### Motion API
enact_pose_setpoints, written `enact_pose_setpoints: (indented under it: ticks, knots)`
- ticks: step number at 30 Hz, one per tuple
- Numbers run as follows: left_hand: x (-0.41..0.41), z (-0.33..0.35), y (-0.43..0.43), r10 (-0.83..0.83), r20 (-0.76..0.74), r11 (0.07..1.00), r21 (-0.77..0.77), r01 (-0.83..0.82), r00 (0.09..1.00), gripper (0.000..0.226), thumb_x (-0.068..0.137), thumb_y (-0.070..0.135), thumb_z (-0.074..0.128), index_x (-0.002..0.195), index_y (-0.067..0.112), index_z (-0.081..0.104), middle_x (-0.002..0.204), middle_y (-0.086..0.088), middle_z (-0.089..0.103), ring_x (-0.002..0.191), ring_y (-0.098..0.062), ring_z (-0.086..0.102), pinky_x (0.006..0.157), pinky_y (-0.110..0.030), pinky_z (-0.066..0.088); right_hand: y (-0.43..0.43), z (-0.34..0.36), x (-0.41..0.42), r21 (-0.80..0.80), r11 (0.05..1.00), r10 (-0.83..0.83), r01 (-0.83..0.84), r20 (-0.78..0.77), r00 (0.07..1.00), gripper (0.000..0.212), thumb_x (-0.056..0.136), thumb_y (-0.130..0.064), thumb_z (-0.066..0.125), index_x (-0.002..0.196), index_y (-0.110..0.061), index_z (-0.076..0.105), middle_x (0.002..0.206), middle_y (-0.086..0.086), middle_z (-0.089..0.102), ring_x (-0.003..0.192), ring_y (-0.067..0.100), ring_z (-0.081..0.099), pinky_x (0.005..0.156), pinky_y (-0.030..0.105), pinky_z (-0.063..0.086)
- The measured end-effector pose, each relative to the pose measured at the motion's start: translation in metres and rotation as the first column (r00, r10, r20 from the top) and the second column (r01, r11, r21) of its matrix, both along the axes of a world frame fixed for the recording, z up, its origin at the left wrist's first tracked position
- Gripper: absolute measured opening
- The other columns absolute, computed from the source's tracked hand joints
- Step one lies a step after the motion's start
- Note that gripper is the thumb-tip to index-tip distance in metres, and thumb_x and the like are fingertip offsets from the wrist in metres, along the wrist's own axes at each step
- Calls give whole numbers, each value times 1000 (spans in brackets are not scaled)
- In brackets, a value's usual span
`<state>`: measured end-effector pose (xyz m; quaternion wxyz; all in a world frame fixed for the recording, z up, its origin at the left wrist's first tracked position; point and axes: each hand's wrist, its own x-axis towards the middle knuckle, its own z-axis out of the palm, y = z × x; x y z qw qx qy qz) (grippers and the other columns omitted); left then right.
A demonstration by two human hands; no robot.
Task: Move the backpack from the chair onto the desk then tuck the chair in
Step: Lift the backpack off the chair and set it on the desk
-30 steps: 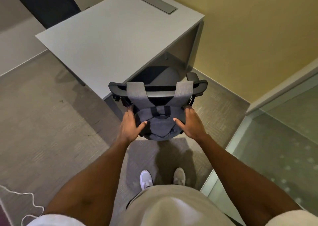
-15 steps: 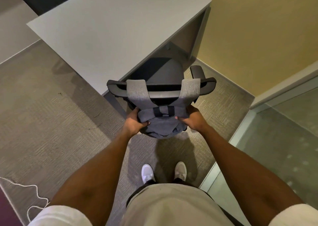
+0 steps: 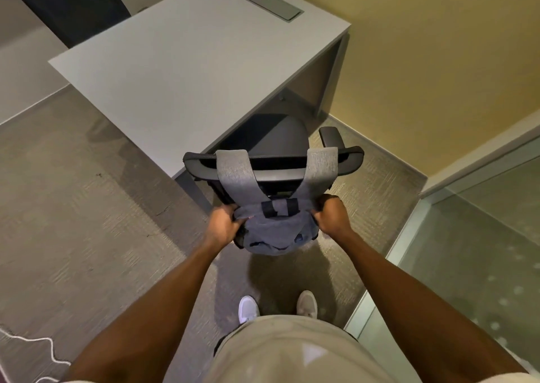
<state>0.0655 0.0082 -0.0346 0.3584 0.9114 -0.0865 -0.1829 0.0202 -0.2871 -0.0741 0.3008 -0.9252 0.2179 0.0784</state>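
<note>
On chair, hand-gripped backpack.

No readable text, label, brand, number or sign anywhere in view. Backpack fabric plain grey; desk top bare of markings.

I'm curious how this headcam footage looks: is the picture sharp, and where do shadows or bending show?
Head view: the wide lens bows the desk edges and splays the forearms; warm light leaves a shadow on the carpet below the backpack; the left hand and right hand gripping it look fairly sharp; the carpet at lower left smears slightly.
</note>
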Motion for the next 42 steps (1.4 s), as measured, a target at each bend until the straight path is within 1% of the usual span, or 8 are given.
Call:
enact_pose_setpoints:
  ticks: [2, 6, 11, 22, 27, 31, 35, 42]
  knots:
    - [-4, 2, 4, -3, 36, 1000, 0, 3, 999, 13, 99, 13, 70, 109, 7, 76, 97, 3, 71, 78, -5, 67, 72, -17, 56, 3, 12, -5, 6, 1000, -10, 10, 29, 1000, 12, 85, -15, 77, 80, -5, 72, 76, 12, 73, 63, 28, 63, 61, 31, 41]
    - [-7, 7, 13, -21, 115, 1000, -15, 23, 993, 10, 94, 14, 74, 90, 4, 77, 80, -8, 76, 71, -24, 73, 69, -48, 64, 6, 39, -18, 13, 1000, 17, -18, 105, 994, 16, 84, -10, 74, 72, -3, 66, 67, 10, 62, 58, 25, 53, 58, 34, 40]
    - [-9, 32, 15, -66, 186, 992, -98, 85, 980, 13, 93, 10, 76, 81, 11, 73, 69, 7, 69, 61, -3, 65, 60, -26, 56, 3, 75, -31, 124, 992, -4, -18, 170, 985, 14, 83, -9, 71, 70, -6, 66, 69, 16, 69, 64, 36, 65, 63, 48, 57]
    - [-28, 103, -5, 124, 331, 913, -407, 23, 935, 17, 94, 4, 74, 105, 16, 80, 81, 15, 74, 72, 2, 71, 61, -10, 52, -5, 180, -35, 382, 913, 31, -141, 279, 960, 28, 85, 5, 74, 92, -22, 71, 89, 2, 73, 88, 19, 72, 83, 36, 63]
    - [-21, 125, -15, 155, 360, 899, -437, 20, 920, 6, 93, 11, 78, 91, 15, 82, 74, 10, 75, 66, -7, 69, 56, -16, 51, -37, 216, -22, 884, 455, 30, -110, 108, 994, 52, 86, -33, 80, 132, -17, 63, 124, 7, 74, 117, 24, 69, 91, 27, 58]
    - [-20, 132, -23, 114, 385, 889, -451, 79, 916, 10, 93, 16, 77, 84, 14, 81, 68, 5, 74, 59, -1, 60, 53, -24, 47, -56, 197, 24, 962, 166, -195, 218, -185, 963, 58, 94, -48, 70, 134, -8, 59, 130, 16, 68, 123, 31, 65, 94, 41, 57]
    - [-22, 133, -34, 83, 383, 872, -475, 118, 920, 11, 90, 24, 74, 81, 19, 79, 66, 14, 71, 60, 4, 59, 55, -18, 45, -58, 181, 55, 883, 254, -308, 395, -313, 898, 65, 85, -31, 84, 137, 0, 61, 134, 23, 68, 121, 37, 67, 97, 47, 59]
    - [-25, 126, -52, 52, 387, 894, -428, 130, 921, 3, 91, 15, 80, 89, 14, 83, 70, 9, 77, 66, -10, 72, 54, -25, 53, -75, 190, 36, 853, 371, -671, 367, -27, 741, 36, 96, 8, 63, 132, 5, 63, 134, 24, 65, 107, 32, 63, 94, 42, 55]
